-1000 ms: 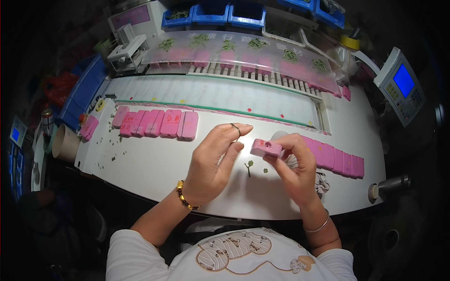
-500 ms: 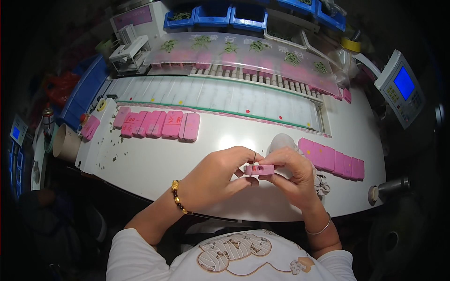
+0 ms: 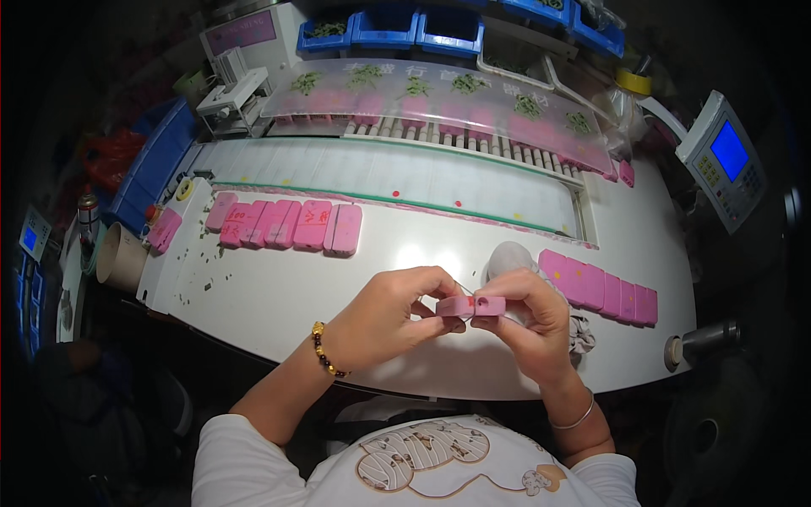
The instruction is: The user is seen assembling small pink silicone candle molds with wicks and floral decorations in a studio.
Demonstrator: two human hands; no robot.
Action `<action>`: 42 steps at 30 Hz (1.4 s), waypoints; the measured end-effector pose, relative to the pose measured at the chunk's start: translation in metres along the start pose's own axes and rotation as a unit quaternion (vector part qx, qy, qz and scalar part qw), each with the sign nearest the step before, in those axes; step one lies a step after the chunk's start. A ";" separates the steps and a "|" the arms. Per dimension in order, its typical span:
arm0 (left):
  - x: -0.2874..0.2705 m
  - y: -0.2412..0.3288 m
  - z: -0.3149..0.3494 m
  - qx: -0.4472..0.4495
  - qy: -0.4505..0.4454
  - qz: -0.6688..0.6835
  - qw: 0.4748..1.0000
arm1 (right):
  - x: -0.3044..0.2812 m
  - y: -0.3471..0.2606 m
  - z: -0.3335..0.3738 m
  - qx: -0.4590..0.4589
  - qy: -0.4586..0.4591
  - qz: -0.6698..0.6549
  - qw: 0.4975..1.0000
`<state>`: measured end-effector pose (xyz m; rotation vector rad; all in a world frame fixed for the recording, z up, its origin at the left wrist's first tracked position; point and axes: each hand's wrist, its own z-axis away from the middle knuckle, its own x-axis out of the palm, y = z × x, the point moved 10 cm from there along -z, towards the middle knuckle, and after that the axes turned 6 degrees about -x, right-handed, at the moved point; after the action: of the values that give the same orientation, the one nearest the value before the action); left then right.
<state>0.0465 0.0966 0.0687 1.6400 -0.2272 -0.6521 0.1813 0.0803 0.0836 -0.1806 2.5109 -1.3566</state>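
Note:
In front of my chest I hold a small pink mold block (image 3: 491, 306), which looks like rubber and has a round hole in its facing side. My left hand (image 3: 390, 311) pinches its left part between thumb and fingers. The right part sits between the thumb and fingers of my right hand (image 3: 534, 325). A red mark shows near the middle, where a thin band appears to cross the block. Whether it is one piece or two halves, I cannot tell. Behind my right hand stands a rounded grey object (image 3: 510, 256), partly hidden.
Pink blocks stand in rows on the white table, one row at left (image 3: 312, 225), another at right (image 3: 598, 287). Beyond runs a pale green-edged conveyor (image 3: 338, 173), with a clear cover (image 3: 389, 89) behind. At right is a blue-screened control panel (image 3: 728, 156); a metal cylinder (image 3: 710, 336) lies nearer.
Both hands have shifted slightly, and the pink block has turned so that more of its left part shows. On the conveyor, the red dots have moved left.

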 end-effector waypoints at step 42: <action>-0.314 -0.141 -0.024 -0.154 0.424 -0.424 0.785 | 0.021 0.036 0.016 0.197 -0.008 -0.028 0.980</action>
<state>-0.2281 0.3000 0.0230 1.5028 1.2829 -0.4828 0.1674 0.0825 0.0411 -0.1776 2.1812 -1.8293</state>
